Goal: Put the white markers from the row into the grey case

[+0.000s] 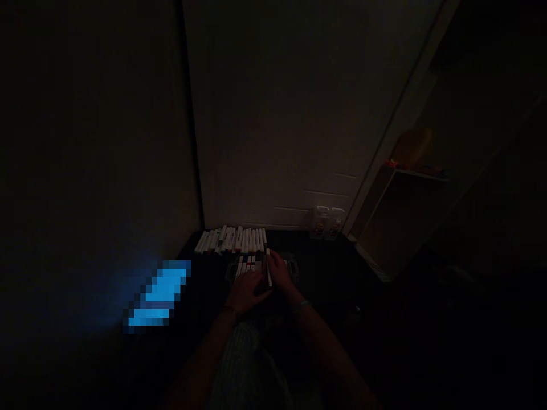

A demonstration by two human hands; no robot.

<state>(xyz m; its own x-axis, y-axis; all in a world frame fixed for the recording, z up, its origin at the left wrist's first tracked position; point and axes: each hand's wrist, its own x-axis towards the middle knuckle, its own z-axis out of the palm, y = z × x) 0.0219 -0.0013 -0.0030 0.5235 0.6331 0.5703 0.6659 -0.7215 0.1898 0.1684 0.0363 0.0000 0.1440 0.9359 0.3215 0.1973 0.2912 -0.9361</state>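
In the dim head view, my right hand [280, 272] is closed around a white marker [268, 267], which stands nearly upright between my two hands. My left hand [248, 291] rests over the near side of a clear plastic case [231, 272], its fingers reaching toward several white markers [248, 265] lying side by side in it. Darkness hides whether those left fingers grip anything. Behind the case, a long row of white markers [233, 240] with coloured ends lies along the back of the dark table.
Two clear packages [327, 223] with labels stand at the back right against the pale wall [277, 114]. A bright blue, blurred-out screen [160, 293] is at the left. On the right, a shelf unit [380, 205] carries a yellowish object [413, 147]. The dark table [337, 267] has a right edge near the shelf.
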